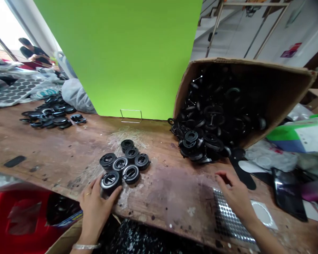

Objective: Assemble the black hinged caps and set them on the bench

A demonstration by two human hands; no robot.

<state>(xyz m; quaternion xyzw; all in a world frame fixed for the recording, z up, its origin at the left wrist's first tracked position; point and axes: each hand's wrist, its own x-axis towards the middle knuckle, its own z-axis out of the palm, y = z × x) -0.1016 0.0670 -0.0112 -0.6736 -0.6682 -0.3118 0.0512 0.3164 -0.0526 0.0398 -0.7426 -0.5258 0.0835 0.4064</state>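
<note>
Thumb and fingers of my left hand (96,203) are closed around the sides of a round black plastic part (110,180) at the table's front. It is the nearest of a cluster of similar thick black discs, among them one with a silvery rim (131,174) and another farther back (127,145). On the right, my right hand (234,192) is raised near a sheet of small shiny silver dots (226,215). Its thumb and index fingertips come together in a pinch; whatever may be between them is too small to make out.
A tipped cardboard box (278,65) spills black round parts (201,141) onto the wooden table (175,190). Behind stands a green panel (127,56) with a wire stand (131,115). More black parts (51,113) lie left. A phone (288,194) lies right; a person (33,53) sits far left.
</note>
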